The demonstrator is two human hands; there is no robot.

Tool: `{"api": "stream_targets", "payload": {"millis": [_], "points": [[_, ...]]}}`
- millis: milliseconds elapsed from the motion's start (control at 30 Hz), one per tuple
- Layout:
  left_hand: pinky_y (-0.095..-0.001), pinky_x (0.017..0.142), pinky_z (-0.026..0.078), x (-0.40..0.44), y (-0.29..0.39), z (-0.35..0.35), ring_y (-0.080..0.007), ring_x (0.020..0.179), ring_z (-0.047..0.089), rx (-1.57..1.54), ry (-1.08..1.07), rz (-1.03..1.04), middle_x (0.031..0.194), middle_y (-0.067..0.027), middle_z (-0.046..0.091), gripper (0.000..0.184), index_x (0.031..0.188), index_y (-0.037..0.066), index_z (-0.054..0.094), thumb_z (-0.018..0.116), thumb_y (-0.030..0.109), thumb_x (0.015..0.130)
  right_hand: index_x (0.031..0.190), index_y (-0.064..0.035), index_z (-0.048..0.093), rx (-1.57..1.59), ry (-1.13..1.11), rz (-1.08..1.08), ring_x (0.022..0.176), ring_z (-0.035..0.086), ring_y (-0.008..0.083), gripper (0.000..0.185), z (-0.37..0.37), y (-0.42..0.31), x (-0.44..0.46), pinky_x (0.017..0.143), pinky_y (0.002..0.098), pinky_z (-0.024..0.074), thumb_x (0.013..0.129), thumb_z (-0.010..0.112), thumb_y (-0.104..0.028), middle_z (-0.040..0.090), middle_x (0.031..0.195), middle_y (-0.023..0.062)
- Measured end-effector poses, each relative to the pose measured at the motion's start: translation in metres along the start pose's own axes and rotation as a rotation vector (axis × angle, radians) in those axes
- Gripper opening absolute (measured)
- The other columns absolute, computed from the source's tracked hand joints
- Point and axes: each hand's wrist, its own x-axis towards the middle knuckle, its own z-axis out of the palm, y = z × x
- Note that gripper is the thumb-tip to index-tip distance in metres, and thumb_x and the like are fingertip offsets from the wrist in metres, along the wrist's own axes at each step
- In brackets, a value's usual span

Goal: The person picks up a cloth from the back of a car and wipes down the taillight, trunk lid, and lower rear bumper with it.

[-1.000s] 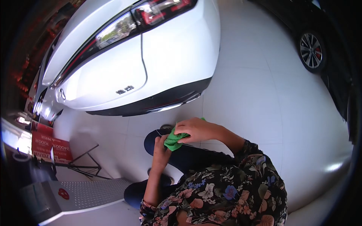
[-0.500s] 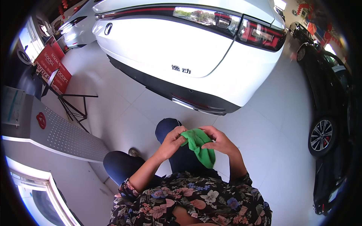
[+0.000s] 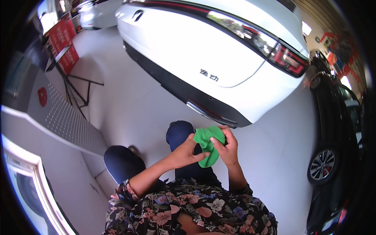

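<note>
Head view: your floral shirt [image 3: 188, 205] is sitting nearest the lens, with your left knee [image 3: 123, 162] and right knee [image 3: 180, 135] showing past it. Your right hand [image 3: 229, 148] is pinching the green cloth [image 3: 211, 139], thumb on top. Your left hand [image 3: 182, 156] is spreading thumb and index, the thumb touching the lower folds; can't tell if it's gripping. The cloth is hanging above and just beside the right knee, apart from the white car [image 3: 184, 43].

Status: cloth is in hand, bunched, not spread flat, and not touching any car. Can't tell what's already done or how much is left.

Further out: perforated counter [image 3: 74, 119] is standing to your left, black stand [image 3: 88, 93] beyond it, white car's rear facing you. Black car [image 3: 333, 113] is sitting off to the right; silver car [image 3: 98, 15] is showing far left.

Count: 1 cloth, 2 hands, 1 counter, 1 stand, 1 white car, 1 silver car, 1 black car close on the right. More dark bodywork is showing behind it, too blurred to count.
</note>
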Motion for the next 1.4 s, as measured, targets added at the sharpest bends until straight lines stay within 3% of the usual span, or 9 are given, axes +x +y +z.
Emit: {"api": "stream_targets", "payload": {"millis": [33,133,400,433,800,967,1133,1233,1400], "points": [[-0.0346,0.089,0.042,0.003,-0.009,0.004,-0.0303,0.101,0.049,0.045,0.132,0.240,0.112,-0.0181,0.052,0.037,0.118,0.000,0.055,0.064,0.026,0.093,0.105,0.0011,0.056,0.043,0.008,0.002,0.096,0.055,0.0102,0.024,0.004,-0.002,0.001,0.085,0.0250,0.0443,0.087,0.068,-0.009,0.058,0.111,0.0049],[-0.0357,0.085,0.042,0.004,-0.011,-0.009,-0.0282,0.094,0.049,-0.180,0.176,0.078,0.103,-0.0174,0.057,0.031,0.111,-0.001,0.059,0.061,0.026,0.095,0.099,0.0001,0.057,0.103,0.029,-0.013,0.094,0.055,0.0137,0.022,0.015,-0.008,0.009,0.082,0.0266,0.0450,0.087,0.071,-0.011,0.055,0.112,0.0085],[-0.0311,0.084,0.041,0.002,-0.015,-0.028,-0.0171,0.093,0.048,-0.570,0.258,-0.119,0.092,-0.0069,0.051,0.040,0.094,-0.002,0.065,0.055,0.036,0.098,0.144,-0.0036,0.032,0.037,-0.089,-0.091,0.124,0.046,0.0272,0.088,0.035,-0.009,0.016,0.100,0.0394,0.0429,0.079,0.078,-0.039,0.036,0.144,0.0132],[-0.0308,0.086,0.041,0.001,-0.016,-0.030,-0.0166,0.095,0.049,-0.562,0.223,-0.107,0.095,-0.0067,0.052,0.039,0.096,-0.002,0.065,0.055,0.035,0.098,0.148,-0.0042,0.027,-0.009,-0.159,-0.094,0.132,0.040,0.0296,0.098,0.038,-0.002,0.016,0.109,0.0411,0.0346,0.076,0.079,-0.045,0.033,0.148,0.0148],[-0.0317,0.093,0.042,0.002,-0.032,-0.089,-0.0189,0.103,0.053,-0.135,-0.251,-0.027,0.108,-0.0121,0.055,0.034,0.111,-0.001,0.061,0.055,0.030,0.099,0.142,-0.0011,0.038,-0.209,-0.273,0.134,0.123,0.051,0.0227,0.057,0.064,-0.017,0.024,0.104,0.0337,0.0398,0.091,0.062,-0.007,0.052,0.135,0.0152],[-0.0311,0.101,0.039,-0.005,-0.085,-0.128,-0.0156,0.115,0.051,-0.338,-0.067,-0.137,0.115,-0.0061,0.061,0.036,0.122,0.006,0.062,0.052,0.031,0.098,0.138,-0.0027,0.045,-0.329,-0.131,0.184,0.119,0.053,0.0228,0.050,0.057,0.002,0.034,0.102,0.0336,0.0411,0.091,0.061,-0.006,0.054,0.131,0.0124],[-0.0363,0.093,0.044,-0.012,-0.171,-0.147,-0.0292,0.103,0.058,0.217,0.432,-0.438,0.112,-0.0149,0.060,0.029,0.110,0.004,0.064,0.052,0.024,0.093,0.134,-0.0032,0.049,-0.477,0.246,-0.008,0.118,0.052,0.0224,0.044,0.014,0.002,0.061,0.102,0.0325,0.0402,0.092,0.061,-0.007,0.053,0.132,0.0112],[-0.0385,0.090,0.046,-0.016,-0.130,-0.143,-0.0328,0.101,0.058,0.159,0.300,-0.264,0.109,-0.0171,0.059,0.027,0.106,0.002,0.064,0.052,0.022,0.092,0.135,-0.0019,0.048,-0.742,0.457,-0.386,0.129,0.043,0.0297,0.045,0.001,-0.020,0.085,0.107,0.0405,0.0353,0.090,0.056,-0.001,0.043,0.141,0.0166],[-0.0447,0.095,0.046,-0.025,-0.151,-0.118,-0.0303,0.103,0.059,0.843,0.067,-0.376,0.105,-0.0134,0.060,0.022,0.101,0.004,0.067,0.055,0.018,0.089,0.136,-0.0008,0.044,-1.122,0.456,-0.588,0.141,0.026,0.0395,0.051,-0.003,-0.027,0.141,0.114,0.0492,0.0214,0.086,0.051,0.006,0.034,0.149,0.0210]]}}
